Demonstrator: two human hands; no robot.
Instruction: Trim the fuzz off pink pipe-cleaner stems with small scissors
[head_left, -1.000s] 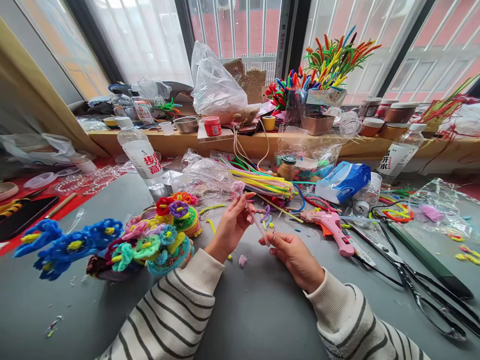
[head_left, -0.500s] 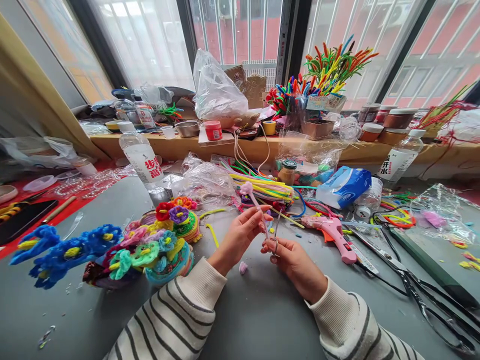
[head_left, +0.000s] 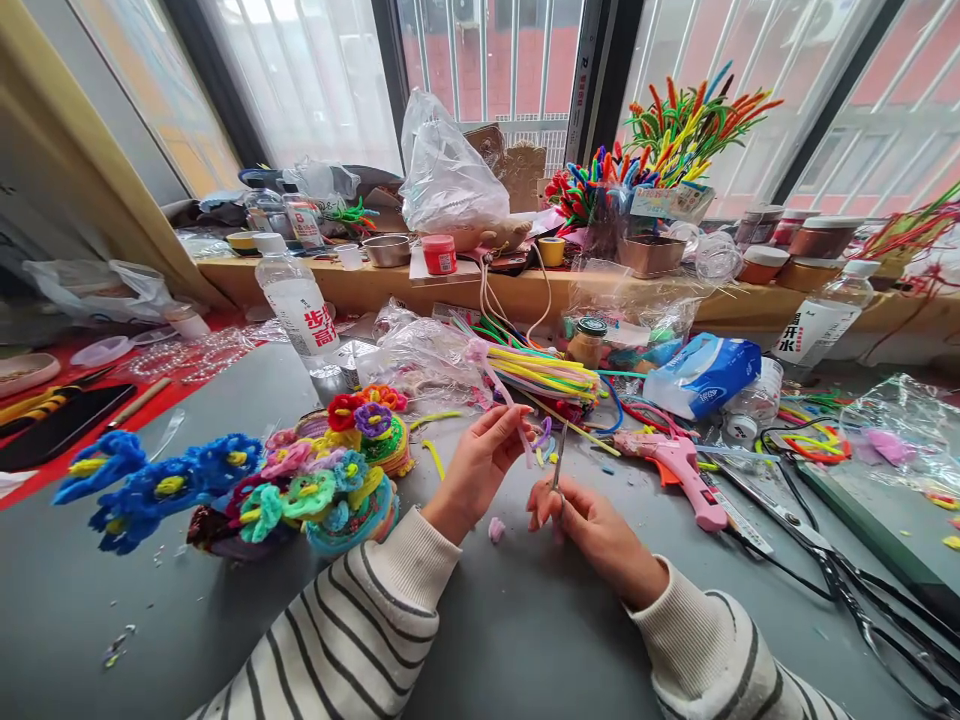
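My left hand (head_left: 480, 460) is closed in a pinch on a pale pink pipe cleaner (head_left: 496, 383), whose fuzzy, bunched end points up and away from me. Its lower tip shows just below my fingers. In my right hand (head_left: 589, 525), the fingers are wrapped round small metal scissors (head_left: 559, 458) with the blades pointing up. The handles are mostly hidden by my fingers. A gap separates the blades from the pink pipe cleaner. Beneath my hands, a small pink fluffy scrap (head_left: 496, 530) lies on the grey table (head_left: 517, 640).
On the left sit blue pipe-cleaner flowers (head_left: 169, 487) and a multicoloured flower cluster (head_left: 311, 495). Ahead lies a bundle of pipe cleaners (head_left: 551, 372). To the right are a pink glue gun (head_left: 686, 475), large scissors (head_left: 832, 560) and a blue packet (head_left: 703, 375). Water bottles (head_left: 300, 310) stand farther back.
My right hand with the scissors has moved down and away from the pink pipe cleaner, which stays in my left hand. The view has shifted slightly, moving the scene rightward.
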